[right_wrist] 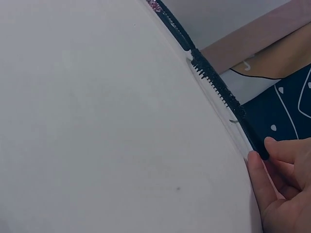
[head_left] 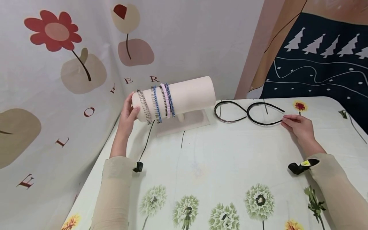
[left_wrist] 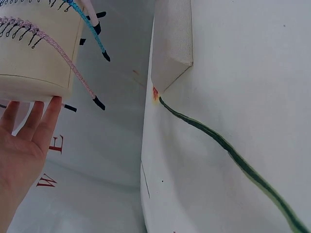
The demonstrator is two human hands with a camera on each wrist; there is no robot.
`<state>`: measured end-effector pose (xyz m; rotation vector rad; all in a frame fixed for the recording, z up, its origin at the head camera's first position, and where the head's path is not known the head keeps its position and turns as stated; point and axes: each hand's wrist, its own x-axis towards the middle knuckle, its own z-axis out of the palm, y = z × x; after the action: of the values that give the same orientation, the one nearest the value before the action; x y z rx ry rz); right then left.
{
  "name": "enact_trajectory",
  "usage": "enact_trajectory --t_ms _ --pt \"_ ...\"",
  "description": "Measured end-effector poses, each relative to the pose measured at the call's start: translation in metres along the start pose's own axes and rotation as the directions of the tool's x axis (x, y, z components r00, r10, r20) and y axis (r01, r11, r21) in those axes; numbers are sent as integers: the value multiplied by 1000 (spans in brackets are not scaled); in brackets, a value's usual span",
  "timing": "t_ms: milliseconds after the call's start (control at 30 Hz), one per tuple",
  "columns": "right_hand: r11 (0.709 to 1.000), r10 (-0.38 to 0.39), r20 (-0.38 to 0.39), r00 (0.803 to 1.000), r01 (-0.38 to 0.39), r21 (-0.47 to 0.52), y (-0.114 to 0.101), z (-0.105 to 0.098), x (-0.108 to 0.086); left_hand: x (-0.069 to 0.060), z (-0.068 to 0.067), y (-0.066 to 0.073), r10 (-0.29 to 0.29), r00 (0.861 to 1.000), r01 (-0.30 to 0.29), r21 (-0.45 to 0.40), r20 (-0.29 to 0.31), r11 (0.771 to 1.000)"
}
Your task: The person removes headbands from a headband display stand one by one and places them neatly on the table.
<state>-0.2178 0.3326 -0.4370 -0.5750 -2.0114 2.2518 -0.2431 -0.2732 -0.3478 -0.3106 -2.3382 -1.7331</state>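
Note:
A cream cylindrical stand carries several headbands near its left end: a beaded one, a blue one, a pink one and a dark blue one. My left hand rests on that end; the left wrist view shows its straight fingers against the cylinder's edge. Right of the stand, two black headbands lie on the table. My right hand pinches one tip of the right headband, as the right wrist view also shows, thumb and fingers around the tip.
The other loose headband lies between the stand's flat base and the pinched one. The floral tablecloth covers the table. Behind it hangs a printed curtain, with a dark tree-patterned cloth at the back right.

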Motion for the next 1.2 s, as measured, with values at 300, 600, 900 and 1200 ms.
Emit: enact_trajectory --t_ms 300,600,900,1200 --pt "993 22 -51 998 -28 -115 -3 1 1 2 0 -4 15 1000 -15 6 -6 1000" --pt "991 57 -86 995 -67 -119 -4 4 2 2 -1 -6 14 1000 -14 -3 -5 1000" --pt "997 52 -91 995 -57 -55 -6 6 -4 3 -1 -7 21 1000 -21 1 -5 1000" --pt "987 -29 -84 996 42 157 -3 8 -12 1 0 -6 27 1000 -27 -34 -7 999"
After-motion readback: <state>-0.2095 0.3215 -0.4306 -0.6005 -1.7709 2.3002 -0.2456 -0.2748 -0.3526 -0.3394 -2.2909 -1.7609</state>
